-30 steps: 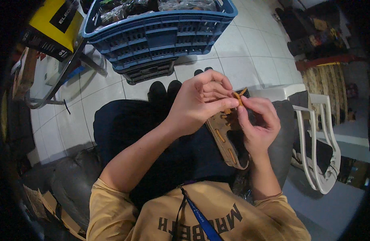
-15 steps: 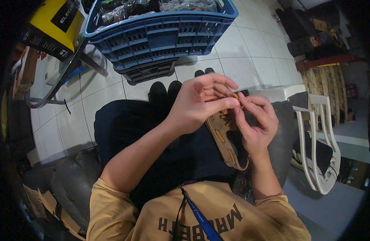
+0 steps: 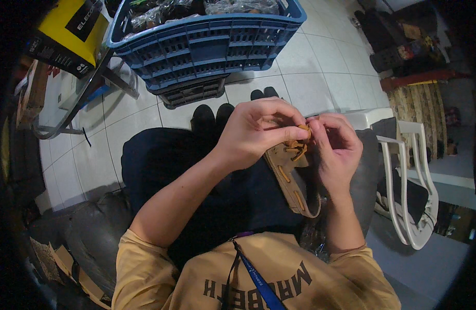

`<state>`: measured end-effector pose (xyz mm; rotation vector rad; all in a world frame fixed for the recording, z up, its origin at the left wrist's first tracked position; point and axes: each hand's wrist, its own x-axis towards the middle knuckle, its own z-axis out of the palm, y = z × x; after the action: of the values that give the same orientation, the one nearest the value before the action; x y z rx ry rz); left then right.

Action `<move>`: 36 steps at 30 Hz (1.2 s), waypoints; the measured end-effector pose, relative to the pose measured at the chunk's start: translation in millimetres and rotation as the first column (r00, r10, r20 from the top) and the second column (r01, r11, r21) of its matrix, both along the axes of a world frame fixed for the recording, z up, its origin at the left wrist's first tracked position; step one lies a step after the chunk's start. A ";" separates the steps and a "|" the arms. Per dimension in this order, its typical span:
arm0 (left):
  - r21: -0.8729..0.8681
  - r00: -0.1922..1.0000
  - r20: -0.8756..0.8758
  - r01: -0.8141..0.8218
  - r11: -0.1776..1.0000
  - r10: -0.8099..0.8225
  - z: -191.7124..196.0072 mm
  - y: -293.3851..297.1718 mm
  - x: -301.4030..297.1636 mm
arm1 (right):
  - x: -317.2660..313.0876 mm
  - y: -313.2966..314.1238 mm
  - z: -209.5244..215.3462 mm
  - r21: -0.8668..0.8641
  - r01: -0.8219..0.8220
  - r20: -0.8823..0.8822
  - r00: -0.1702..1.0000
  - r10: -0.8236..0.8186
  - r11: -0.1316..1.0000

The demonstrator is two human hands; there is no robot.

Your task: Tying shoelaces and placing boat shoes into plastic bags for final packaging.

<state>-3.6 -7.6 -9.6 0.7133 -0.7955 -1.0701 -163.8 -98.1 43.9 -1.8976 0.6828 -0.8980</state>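
Observation:
A brown leather shoe upper (image 3: 285, 185) lies over my right thigh, with a yellow-orange lace (image 3: 298, 151) threaded along its side and loose loops near its top. Above it, my left hand (image 3: 251, 132) pinches the lace between thumb and forefinger. Close beside those fingertips, my right hand (image 3: 340, 150) is closed too, thumb and forefinger pressed together at what looks like the lace's end. My hands partly cover the far end of the upper.
Ahead on the tiled floor, a blue plastic crate (image 3: 207, 49) of wrapped items sits on a black crate (image 3: 194, 94). At left, a yellow and black box (image 3: 75, 36) rests on a metal-framed table (image 3: 96, 72). A white plastic chair (image 3: 429, 206) stands at right.
My right hand has shifted slightly right and away from the left fingertips. My left fingers have curled in over the lace, and more of the lace loops now shows.

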 end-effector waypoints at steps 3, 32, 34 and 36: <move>0.010 0.998 0.055 -0.005 1.000 0.004 -2.4 0.8 1.7 | 0.4 0.7 -3.7 -0.054 0.060 -0.034 0.997 -0.062 0.997; 0.087 1.000 -0.011 -0.002 0.996 0.003 -6.4 3.0 0.8 | 2.0 -12.0 21.5 0.033 -0.161 -0.223 0.961 0.165 0.986; 0.068 0.999 -0.035 0.024 0.997 -0.021 -5.2 3.3 1.4 | 1.5 -10.3 20.0 -0.014 -0.143 -0.202 0.970 0.137 0.990; 0.048 0.997 -0.058 0.048 0.998 -0.045 -2.8 3.0 1.3 | -0.9 -12.5 21.2 0.035 -0.157 -0.193 0.968 0.161 0.987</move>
<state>-2.3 -4.6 -12.4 0.7062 -0.7421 -1.1508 -164.7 -110.6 65.1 -2.0090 0.6418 -0.6073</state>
